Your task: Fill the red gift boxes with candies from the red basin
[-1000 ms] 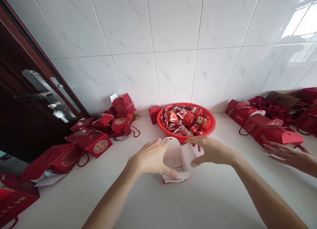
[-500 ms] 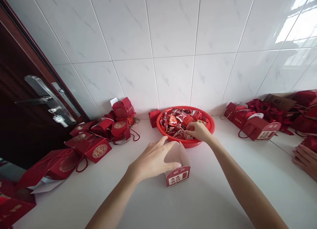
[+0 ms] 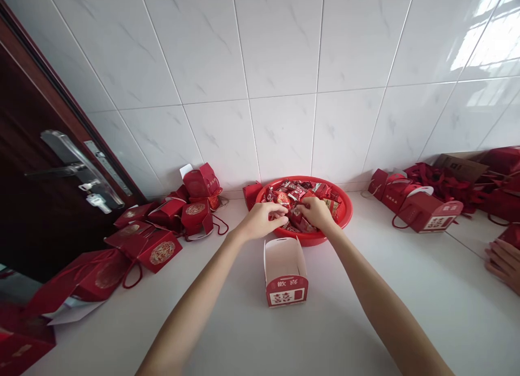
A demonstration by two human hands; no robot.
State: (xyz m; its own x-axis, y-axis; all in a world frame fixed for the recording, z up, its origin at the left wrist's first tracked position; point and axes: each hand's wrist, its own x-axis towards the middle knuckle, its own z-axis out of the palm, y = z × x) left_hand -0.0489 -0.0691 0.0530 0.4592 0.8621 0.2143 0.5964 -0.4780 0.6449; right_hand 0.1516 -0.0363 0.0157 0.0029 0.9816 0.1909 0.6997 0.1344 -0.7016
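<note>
A round red plastic basket (image 3: 346,216) holds a heap of small wrapped candies (image 3: 296,192), mostly in red wrappers. Over its near left side my left hand (image 3: 264,220) is held with thumb and fingers apart, nothing between them. My right hand (image 3: 319,213) reaches into the candies from the right, its fingertips pinched on a wrapped candy that they partly cover. On the counter in front of the basket stands an upright red-and-white paper gift box (image 3: 286,290), its top open and its inside white. Neither hand touches this box.
Several red gift boxes (image 3: 162,251) with cord handles crowd the left side, near a dark door with a metal handle (image 3: 81,170). More boxes (image 3: 430,211) stand at the right. Another person's hand (image 3: 504,265) rests at the right edge. A tiled wall (image 3: 280,132) rises behind.
My left hand has left the gift box and moved up to the basket's edge. The box now stands free, turned a little. My right hand has shifted slightly left among the candies.
</note>
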